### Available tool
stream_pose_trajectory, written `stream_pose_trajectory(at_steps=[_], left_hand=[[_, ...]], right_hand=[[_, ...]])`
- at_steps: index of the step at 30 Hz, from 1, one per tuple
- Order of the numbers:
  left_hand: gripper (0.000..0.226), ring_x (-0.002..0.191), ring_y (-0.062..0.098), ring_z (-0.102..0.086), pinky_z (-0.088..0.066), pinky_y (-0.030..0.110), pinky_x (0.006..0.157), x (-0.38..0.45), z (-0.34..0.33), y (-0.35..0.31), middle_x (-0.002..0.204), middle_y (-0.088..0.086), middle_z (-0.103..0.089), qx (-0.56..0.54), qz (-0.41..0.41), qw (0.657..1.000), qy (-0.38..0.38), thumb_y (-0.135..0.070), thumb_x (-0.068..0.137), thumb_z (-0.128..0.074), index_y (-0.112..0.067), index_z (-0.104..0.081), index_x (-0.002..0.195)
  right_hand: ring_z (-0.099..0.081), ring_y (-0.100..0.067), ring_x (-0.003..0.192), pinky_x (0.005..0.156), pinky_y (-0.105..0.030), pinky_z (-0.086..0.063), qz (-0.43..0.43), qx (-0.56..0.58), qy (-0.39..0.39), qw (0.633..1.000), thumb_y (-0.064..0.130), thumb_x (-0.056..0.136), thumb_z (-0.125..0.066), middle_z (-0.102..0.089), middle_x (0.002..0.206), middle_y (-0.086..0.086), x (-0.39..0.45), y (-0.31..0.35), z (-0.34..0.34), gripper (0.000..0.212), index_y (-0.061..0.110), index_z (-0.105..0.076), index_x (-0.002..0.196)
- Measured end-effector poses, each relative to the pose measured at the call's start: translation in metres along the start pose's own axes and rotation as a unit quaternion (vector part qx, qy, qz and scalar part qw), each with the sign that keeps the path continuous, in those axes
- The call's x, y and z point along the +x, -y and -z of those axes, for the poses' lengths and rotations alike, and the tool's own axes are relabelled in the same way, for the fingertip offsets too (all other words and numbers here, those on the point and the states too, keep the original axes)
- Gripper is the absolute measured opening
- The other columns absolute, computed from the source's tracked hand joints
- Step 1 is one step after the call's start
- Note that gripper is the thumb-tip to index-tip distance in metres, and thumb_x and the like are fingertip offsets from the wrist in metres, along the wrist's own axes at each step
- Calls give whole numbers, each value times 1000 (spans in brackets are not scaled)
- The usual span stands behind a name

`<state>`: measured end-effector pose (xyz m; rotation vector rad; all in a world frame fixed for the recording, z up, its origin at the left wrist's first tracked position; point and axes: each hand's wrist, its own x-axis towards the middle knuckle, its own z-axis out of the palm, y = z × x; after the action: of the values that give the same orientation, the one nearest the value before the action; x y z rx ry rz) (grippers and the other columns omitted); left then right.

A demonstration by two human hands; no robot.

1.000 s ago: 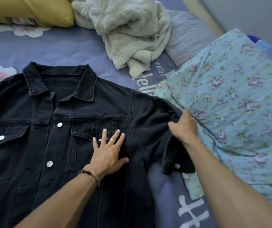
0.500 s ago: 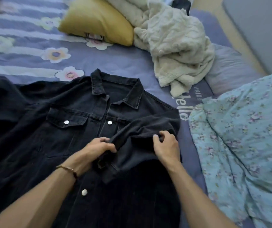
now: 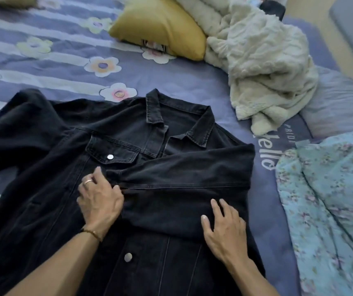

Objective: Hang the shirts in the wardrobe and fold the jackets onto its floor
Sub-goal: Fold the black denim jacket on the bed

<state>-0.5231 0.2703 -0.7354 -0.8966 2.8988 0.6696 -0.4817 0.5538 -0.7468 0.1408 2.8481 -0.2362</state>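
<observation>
Black denim jacket [image 3: 64, 167] lies front-up on the bed [image 3: 171, 82], collar toward the far side, spread across the purple floral bedsheet. Its right-side sleeve [image 3: 182, 174] is folded across the chest, lying flat over the front panel, cuff end near the placket. Left hand [image 3: 99, 201] rests on the jacket at the sleeve's end, fingers curled at the cuff edge, seems to pinch the fabric; ring on one finger, beaded bracelet [image 3: 92, 232] on the wrist. Right hand [image 3: 224, 227] lies flat on the folded sleeve's lower edge, fingers straight and spread, pressing the cloth, holding nothing. Other sleeve [image 3: 6, 133] sticks out to the left, bunched, not folded. Silver snap buttons show on the chest pocket [image 3: 110, 156] and lower front. Yellow pillow [image 3: 160, 28] at the far side, touching a cream fluffy blanket [image 3: 267, 67] heaped beside it. Light-blue floral quilt [image 3: 331, 199] along the right edge of the bed, apart from the jacket.
</observation>
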Motion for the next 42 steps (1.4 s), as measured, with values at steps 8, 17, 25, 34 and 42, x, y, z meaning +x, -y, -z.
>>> stream_pose_trajectory(at_steps=[8, 17, 25, 34, 42], left_hand=[[78, 150, 25, -7, 4, 52, 117, -11, -86, -9, 162, 2, -20, 187, -290, 925, 157, -77, 91, -15, -32, -15, 155], [85, 142, 18, 37, 24, 44, 114, 8, -63, -22, 154, -7, 34, 164, -276, 904, 280, -80, 86, -18, -39, 25, 148], [40, 97, 20, -60, -54, 40, 81, 103, 52, 59, 108, -2, -59, -58, -311, 947, 47, -45, 88, -48, -17, -64, 112], [82, 142, 41, -26, -22, 56, 113, 265, 129, 197, 152, 24, -31, -43, 56, 997, -26, -48, 86, -65, -6, -29, 148], [35, 92, 36, -61, -49, 39, 76, 310, 130, 203, 95, 10, -67, -85, 73, 984, 135, -34, 76, -74, -14, -58, 100]], right_hand=[[-5, -22, 152, 119, -42, -4, 204, -63, -23, 977, 57, 95, -29, -5, 164, -3, 77, -5, -12, 71, 22, -16, 156], [18, -32, 149, 120, -49, 9, -12, -88, 108, 990, 68, 94, -8, 24, 161, -9, 97, 15, 2, 81, 18, 14, 155], [-8, -28, 150, 119, -43, -21, 61, -51, 19, 997, 48, 97, -42, -8, 163, -12, 114, 187, 46, 67, 13, -25, 152], [13, -38, 149, 121, -53, -3, 55, 60, 147, 986, 65, 97, -28, 21, 162, -2, 115, 386, -27, 77, 29, 5, 157], [15, -46, 146, 119, -58, 0, -6, -23, 170, 985, 71, 85, -48, 20, 162, -10, 127, 417, -33, 94, 29, -2, 156]])
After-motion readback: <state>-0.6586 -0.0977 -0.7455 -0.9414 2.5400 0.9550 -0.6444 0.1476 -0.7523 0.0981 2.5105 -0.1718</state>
